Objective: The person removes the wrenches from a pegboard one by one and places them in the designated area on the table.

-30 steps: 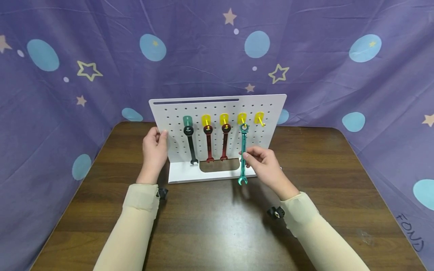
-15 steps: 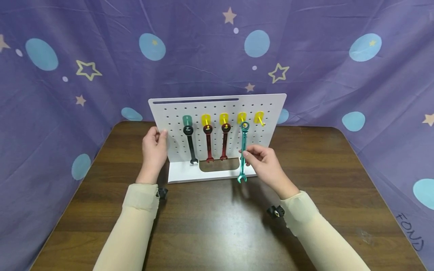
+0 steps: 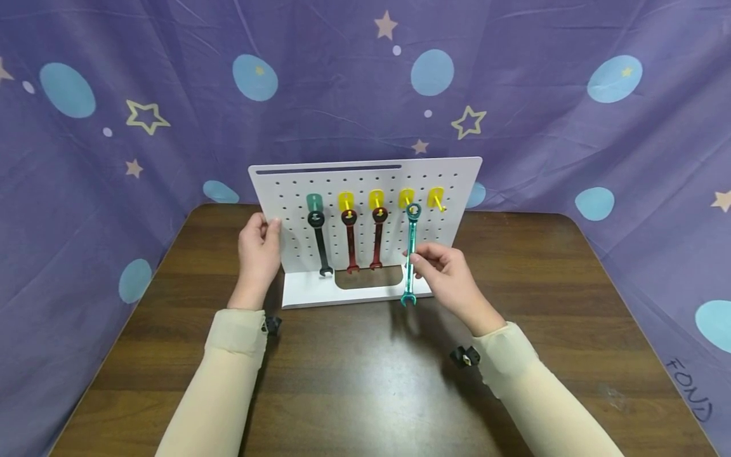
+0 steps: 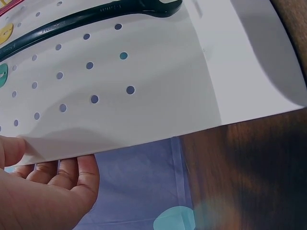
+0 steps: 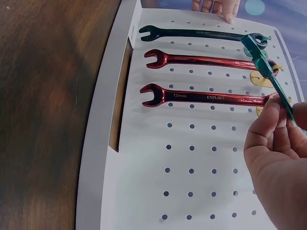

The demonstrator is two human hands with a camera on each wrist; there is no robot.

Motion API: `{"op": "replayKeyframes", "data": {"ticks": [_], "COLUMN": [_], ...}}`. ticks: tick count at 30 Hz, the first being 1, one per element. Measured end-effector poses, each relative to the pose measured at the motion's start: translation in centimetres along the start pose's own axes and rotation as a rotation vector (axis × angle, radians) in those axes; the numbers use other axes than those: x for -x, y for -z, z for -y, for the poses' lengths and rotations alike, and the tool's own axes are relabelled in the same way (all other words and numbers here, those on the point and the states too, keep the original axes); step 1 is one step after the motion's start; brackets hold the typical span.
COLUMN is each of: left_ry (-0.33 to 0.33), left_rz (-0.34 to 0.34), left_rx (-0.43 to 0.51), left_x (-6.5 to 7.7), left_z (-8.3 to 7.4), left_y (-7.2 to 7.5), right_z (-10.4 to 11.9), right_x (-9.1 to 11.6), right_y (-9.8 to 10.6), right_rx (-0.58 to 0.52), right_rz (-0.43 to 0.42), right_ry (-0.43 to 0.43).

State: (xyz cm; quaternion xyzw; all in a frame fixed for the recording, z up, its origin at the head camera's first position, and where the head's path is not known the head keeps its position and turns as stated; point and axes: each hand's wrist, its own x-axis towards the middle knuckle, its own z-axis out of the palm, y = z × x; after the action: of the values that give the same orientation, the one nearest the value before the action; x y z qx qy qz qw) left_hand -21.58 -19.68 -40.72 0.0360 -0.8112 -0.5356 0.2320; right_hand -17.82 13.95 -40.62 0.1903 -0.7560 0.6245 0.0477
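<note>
My left hand (image 3: 258, 251) grips the left edge of a white pegboard (image 3: 297, 247); the left wrist view shows the thumb in front and the fingers (image 4: 87, 175) behind. With thumb and fingers, my right hand (image 3: 451, 279) pinches a teal combination wrench (image 3: 411, 238) around mid-shaft. Its ring end is up, overlapping a yellow hook (image 3: 406, 195) in the head view, and its open end points down. On hooks to the left hang a dark green wrench (image 3: 322, 244) and two red wrenches, one red wrench (image 3: 351, 244) beside another red wrench (image 3: 377, 244).
A bare yellow hook (image 3: 436, 198) sits at the board's right. The board's white base (image 3: 308, 292), with a cut-out, stands on a brown wooden table (image 3: 342, 368). A purple patterned cloth (image 3: 342, 114) hangs behind and at both sides.
The teal wrench has risen slightly, its ring end shifting a little up and right against the yellow hook. My left hand keeps its place on the board.
</note>
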Motion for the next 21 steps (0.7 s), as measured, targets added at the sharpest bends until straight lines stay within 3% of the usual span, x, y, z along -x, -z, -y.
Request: {"op": "replayKeyframes", "data": {"ticks": [21], "left_ry": [-0.01], "left_rz": [0.004], "left_rx": [0.001], "left_x": [0.0], "left_z": [0.0], "left_y": [0.2], "right_z": [0.0], "right_x": [1.7], "right_y": [1.9], "right_rx": [0.045], "right_rz": [-0.02], "right_ry": [0.007]}}
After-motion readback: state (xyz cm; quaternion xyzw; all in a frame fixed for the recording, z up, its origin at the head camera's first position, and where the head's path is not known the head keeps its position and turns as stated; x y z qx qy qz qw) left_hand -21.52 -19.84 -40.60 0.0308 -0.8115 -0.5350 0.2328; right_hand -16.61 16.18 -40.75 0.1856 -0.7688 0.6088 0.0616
